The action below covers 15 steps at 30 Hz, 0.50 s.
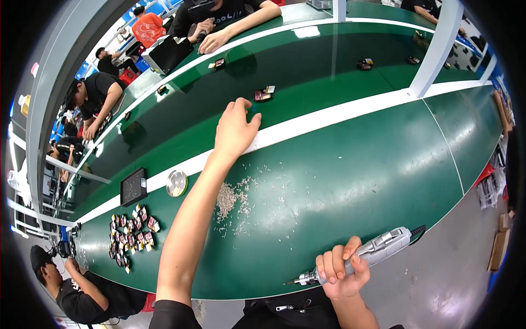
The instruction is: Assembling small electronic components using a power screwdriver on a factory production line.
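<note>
Here the bare left hand (238, 129) reaches over the long white rail (339, 116), fingers loosely apart, just beside the small black-and-maroon part (263, 95) on the glossy green belt (312, 68). The bare right hand (344, 271) clamps the silver-grey cylindrical electric screwdriver (383, 244) at the smooth green tabletop's (378, 170) near edge, probably keeping it ready; open room lies right of the tiny pale pieces (226, 202).

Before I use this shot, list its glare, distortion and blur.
Head view: fisheye bending bows the green tabletop and white rail; head view: pale glare washes the tabletop's right part, and a bright patch shines on the green belt; head view: the electric screwdriver shows no obvious blur; head view: the corners are black.
</note>
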Motion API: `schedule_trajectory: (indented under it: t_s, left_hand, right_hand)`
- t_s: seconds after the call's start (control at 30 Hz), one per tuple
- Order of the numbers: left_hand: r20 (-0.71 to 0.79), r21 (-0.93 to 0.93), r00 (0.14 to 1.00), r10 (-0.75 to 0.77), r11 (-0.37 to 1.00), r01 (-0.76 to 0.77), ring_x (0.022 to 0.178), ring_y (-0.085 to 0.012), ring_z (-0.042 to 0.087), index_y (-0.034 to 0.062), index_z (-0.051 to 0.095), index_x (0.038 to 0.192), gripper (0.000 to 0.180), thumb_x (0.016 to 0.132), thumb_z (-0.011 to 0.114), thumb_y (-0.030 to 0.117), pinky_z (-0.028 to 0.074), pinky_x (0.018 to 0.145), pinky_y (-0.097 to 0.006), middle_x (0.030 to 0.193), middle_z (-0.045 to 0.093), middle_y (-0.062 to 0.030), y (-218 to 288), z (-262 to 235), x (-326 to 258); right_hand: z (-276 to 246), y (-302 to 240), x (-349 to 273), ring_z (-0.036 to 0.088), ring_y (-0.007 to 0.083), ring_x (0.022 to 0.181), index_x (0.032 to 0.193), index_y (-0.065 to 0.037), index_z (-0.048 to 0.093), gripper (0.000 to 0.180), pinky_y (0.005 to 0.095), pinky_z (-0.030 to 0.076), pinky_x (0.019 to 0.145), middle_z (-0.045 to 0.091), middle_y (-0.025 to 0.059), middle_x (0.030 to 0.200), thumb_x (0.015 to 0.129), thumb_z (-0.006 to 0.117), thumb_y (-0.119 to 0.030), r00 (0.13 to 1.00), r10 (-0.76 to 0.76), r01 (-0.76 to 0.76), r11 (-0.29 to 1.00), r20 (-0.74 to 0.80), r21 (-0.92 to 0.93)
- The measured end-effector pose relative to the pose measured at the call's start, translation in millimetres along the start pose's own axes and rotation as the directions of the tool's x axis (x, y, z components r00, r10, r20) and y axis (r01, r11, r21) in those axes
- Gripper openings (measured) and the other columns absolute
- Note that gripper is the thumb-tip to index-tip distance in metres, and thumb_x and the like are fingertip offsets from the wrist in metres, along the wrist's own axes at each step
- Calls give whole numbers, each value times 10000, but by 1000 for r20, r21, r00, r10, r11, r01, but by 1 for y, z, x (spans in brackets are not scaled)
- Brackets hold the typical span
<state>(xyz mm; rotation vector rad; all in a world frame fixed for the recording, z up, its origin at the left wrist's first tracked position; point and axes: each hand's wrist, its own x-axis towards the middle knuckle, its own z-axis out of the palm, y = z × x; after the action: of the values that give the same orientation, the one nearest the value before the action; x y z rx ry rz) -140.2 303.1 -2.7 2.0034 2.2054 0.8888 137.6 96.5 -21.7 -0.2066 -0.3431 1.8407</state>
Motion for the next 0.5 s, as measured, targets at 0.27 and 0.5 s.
schedule_trajectory:
  t_s: [0.27,0.5]
  left_hand:
    - [21,285,997,71,956,-74,1018,-354,550,-23,557,1102,353,812,663,147,471,884,-428,1053,575,-204,11,35,51]
    - [91,174,960,266,945,-279,1028,-350,525,10,517,1257,402,860,579,30,458,895,-415,1101,553,-185,1,14,36]
  right_hand:
    - [-4,-5,4,420,147,465,896,-67,489,78,336,390,581,414,34,548,887,478,-144,998,68,-69,996,16,56]
    - [-2,-10,-4,430,151,476,889,-63,505,58,338,386,580,414,34,543,880,494,-120,996,94,-95,991,14,94]
